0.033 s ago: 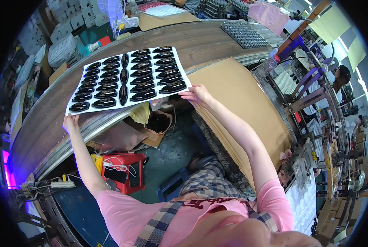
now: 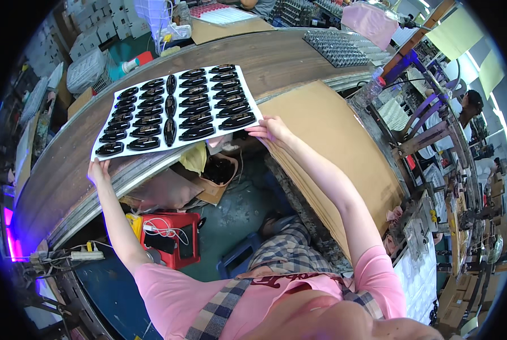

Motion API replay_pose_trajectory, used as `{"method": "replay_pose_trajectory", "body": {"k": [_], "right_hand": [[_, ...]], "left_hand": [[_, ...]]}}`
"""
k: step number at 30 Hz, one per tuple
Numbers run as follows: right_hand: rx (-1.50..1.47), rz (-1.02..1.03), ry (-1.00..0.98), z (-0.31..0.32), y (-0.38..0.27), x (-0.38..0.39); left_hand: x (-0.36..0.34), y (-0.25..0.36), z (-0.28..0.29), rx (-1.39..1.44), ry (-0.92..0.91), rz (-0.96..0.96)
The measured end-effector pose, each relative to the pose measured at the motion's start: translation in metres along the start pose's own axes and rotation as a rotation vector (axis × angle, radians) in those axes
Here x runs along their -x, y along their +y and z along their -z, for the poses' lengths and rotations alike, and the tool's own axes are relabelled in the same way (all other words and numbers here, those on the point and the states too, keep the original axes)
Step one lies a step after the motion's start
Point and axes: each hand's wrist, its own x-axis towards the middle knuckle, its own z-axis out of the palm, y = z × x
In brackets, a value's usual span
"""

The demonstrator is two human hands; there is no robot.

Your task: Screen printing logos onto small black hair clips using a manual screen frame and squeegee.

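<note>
A white sheet [image 2: 256, 110] carries rows of glossy black spindle-shaped pieces [image 2: 170, 106], some with faint pale markings. Most lie crosswise, while one column is turned lengthwise. My left hand [image 2: 100, 169] grips the sheet's near left corner, fingers closed on its edge. At the near right corner my right hand [image 2: 273, 128] pinches the edge, its thumb and fingertips partly hidden. The sheet is over the brown wooden bench [image 2: 55, 175], its near edge reaching the bench's front border. I cannot tell whether it touches the bench top.
Brown cardboard sheets [image 2: 333, 141] are stacked at the right. Below stand a red stool [image 2: 192, 241] with a phone and white cable, and an open carton [image 2: 211, 194]. Small clear pieces [image 2: 336, 48] stand in rows at the bench's far right. Metal frames [image 2: 435, 133] rise further right.
</note>
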Motion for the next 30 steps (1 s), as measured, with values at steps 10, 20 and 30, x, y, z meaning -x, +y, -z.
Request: {"method": "replay_pose_trajectory", "body": {"k": [10,20,30], "right_hand": [[0.019,-0.006,0.132,0.014,-0.016,-0.066],[-0.259,0.128,0.071,0.026,-0.008,-0.043],[0.065,0.164,-0.053,0.008,0.01,0.087]], "left_hand": [[0.015,-0.022,-0.046,0.099,-0.046,0.025],[0.062,-0.072,-0.105,0.138,-0.013,0.096],[0.095,-0.089,-0.141,0.063,-0.07,0.228]]}}
